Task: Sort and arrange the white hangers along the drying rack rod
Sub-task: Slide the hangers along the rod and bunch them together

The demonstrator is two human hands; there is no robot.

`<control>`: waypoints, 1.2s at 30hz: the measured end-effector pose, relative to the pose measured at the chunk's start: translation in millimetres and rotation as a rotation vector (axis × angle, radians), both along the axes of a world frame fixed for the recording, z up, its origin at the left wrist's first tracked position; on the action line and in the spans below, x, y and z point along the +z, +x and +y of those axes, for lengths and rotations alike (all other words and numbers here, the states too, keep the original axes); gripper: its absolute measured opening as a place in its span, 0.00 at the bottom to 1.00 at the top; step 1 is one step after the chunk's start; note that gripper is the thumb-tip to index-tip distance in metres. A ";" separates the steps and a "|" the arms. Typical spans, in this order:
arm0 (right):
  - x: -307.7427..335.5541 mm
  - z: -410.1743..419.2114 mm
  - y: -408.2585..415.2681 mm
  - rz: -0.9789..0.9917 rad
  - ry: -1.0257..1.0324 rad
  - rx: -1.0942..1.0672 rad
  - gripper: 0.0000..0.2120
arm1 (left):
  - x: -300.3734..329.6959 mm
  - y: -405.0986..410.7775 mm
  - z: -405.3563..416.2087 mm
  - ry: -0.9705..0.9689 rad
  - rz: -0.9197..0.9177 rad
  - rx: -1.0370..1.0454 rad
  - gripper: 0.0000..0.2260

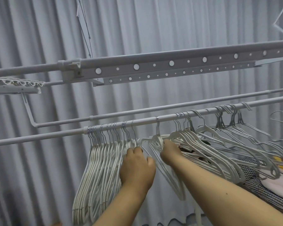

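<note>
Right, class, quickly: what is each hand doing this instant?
Left hand: fingers curled on the packed bunch of white ribbed hangers.
Right hand: fingers hidden among loose white hangers; cannot tell.

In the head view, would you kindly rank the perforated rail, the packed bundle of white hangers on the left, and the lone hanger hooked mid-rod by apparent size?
1. perforated rail, spanning most of the frame.
2. packed bundle of white hangers.
3. lone hanger, partly behind the right hand, so its full extent is unsure.
</note>
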State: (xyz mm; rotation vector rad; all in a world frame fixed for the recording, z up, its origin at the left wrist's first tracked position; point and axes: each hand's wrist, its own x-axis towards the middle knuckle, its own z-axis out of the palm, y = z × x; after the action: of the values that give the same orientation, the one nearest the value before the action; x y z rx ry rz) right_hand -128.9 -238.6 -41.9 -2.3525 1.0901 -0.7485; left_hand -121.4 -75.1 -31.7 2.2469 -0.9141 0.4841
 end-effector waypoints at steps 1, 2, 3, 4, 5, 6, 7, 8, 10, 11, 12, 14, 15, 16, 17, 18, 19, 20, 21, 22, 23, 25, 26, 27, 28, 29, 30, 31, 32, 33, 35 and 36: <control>-1.2 4.9 5.1 -0.014 0.013 0.028 0.16 | 0.0 0.0 1.1 -0.011 0.000 0.002 0.17; -1.8 9.5 10.1 -0.030 0.022 0.054 0.16 | 0.0 0.1 2.0 -0.020 -0.001 0.005 0.16; -3.1 13.3 15.4 -0.036 0.030 0.073 0.15 | 0.3 0.4 2.9 -0.028 -0.001 0.009 0.16; -2.6 17.6 19.3 -0.038 0.030 0.094 0.14 | 0.3 1.2 3.0 -0.037 0.002 0.010 0.16; -2.3 20.7 23.4 -0.033 0.033 0.123 0.13 | 0.4 2.0 3.0 -0.048 0.008 0.007 0.15; -1.8 22.9 25.9 -0.032 0.037 0.160 0.12 | 0.5 2.8 2.7 -0.059 0.015 0.001 0.15; -0.7 24.6 27.1 -0.037 0.045 0.200 0.12 | 0.7 3.3 1.8 -0.068 0.020 -0.006 0.15; 0.7 25.7 25.8 -0.047 0.046 0.226 0.14 | 0.7 3.8 0.2 -0.077 0.024 -0.014 0.15; 4.3 24.0 16.8 -0.093 0.021 0.214 0.16 | 0.7 3.6 -4.2 -0.098 0.033 -0.041 0.14; 6.8 21.1 9.3 -0.128 -0.001 0.169 0.16 | 0.9 2.6 -7.1 -0.110 0.045 -0.061 0.13; 9.8 16.7 0.5 -0.169 -0.037 0.098 0.16 | 0.7 1.3 -10.9 -0.121 0.064 -0.090 0.13; 16.4 5.4 -20.7 -0.220 -0.132 -0.082 0.14 | 0.9 -3.8 -20.1 -0.142 0.103 -0.159 0.13; 19.0 -1.0 -31.6 -0.211 -0.174 -0.165 0.12 | 1.3 -7.0 -25.0 -0.155 0.128 -0.193 0.13; 21.7 -6.2 -42.6 -0.187 -0.203 -0.229 0.12 | 1.8 -9.9 -30.1 -0.167 0.158 -0.225 0.13; 22.7 -11.6 -51.7 -0.159 -0.203 -0.269 0.12 | 1.6 -13.2 -35.7 -0.170 0.192 -0.253 0.13; 22.5 -16.8 -59.0 -0.128 -0.190 -0.295 0.14 | 1.8 -16.8 -41.0 -0.170 0.230 -0.277 0.13; 20.8 -21.2 -64.0 -0.096 -0.169 -0.310 0.15 | 1.7 -19.6 -46.4 -0.170 0.279 -0.302 0.12; 18.6 -25.6 -67.2 -0.059 -0.150 -0.314 0.16 | 1.7 -22.1 -52.4 -0.179 0.340 -0.331 0.11; 15.4 -30.8 -68.7 -0.027 -0.137 -0.303 0.16 | 2.3 -25.3 -58.5 -0.191 0.412 -0.356 0.09; 12.9 -34.3 -69.7 -0.006 -0.130 -0.282 0.16 | 2.5 -27.6 -64.6 -0.199 0.482 -0.375 0.09; 10.3 -38.4 -70.1 0.010 -0.132 -0.257 0.15 | 2.1 -29.0 -71.6 -0.201 0.540 -0.386 0.08; 7.5 -44.7 -71.3 0.039 -0.177 -0.217 0.16 | 0.6 -29.4 -86.7 -0.219 0.643 -0.399 0.06; 6.8 -47.3 -71.4 0.056 -0.201 -0.203 0.19 | -1.5 -28.6 -95.3 -0.234 0.691 -0.403 0.06; 6.5 -49.4 -72.3 0.069 -0.225 -0.185 0.21 | -3.6 -28.0 -103.6 -0.243 0.741 -0.409 0.06; 6.5 -49.7 -72.9 0.071 -0.229 -0.164 0.22 | -4.1 -29.0 -109.6 -0.249 0.791 -0.415 0.06; 5.7 -50.9 -72.5 0.062 -0.240 -0.130 0.21 | -4.1 -30.2 -114.9 -0.257 0.831 -0.425 0.06; 6.1 -50.9 -73.5 0.052 -0.241 -0.092 0.21 | -4.2 -32.1 -118.7 -0.245 0.851 -0.425 0.05; 6.3 -52.9 -73.9 0.040 -0.230 -0.054 0.21 | -4.7 -33.3 -121.4 -0.222 0.858 -0.424 0.06; 7.8 -53.4 -74.6 0.027 -0.185 -0.025 0.23 | -6.3 -33.3 -124.2 -0.199 0.863 -0.424 0.08; 8.3 -55.3 -74.6 0.018 -0.147 0.001 0.25 | -7.7 -34.2 -127.0 -0.190 0.879 -0.431 0.09; 11.0 -56.1 -75.0 -0.049 -0.014 0.081 0.27 | -10.2 -37.3 -129.8 -0.185 0.911 -0.438 0.09; 11.1 -56.9 -74.8 -0.086 0.054 0.118 0.27 | -11.4 -39.3 -130.4 -0.187 0.914 -0.437 0.10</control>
State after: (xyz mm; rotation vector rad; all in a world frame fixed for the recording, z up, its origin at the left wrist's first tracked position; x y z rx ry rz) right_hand -203.7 -295.5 -30.7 -2.2944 0.9153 -0.7606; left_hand -160.7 -205.5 -43.0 1.7148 -0.7641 -0.5939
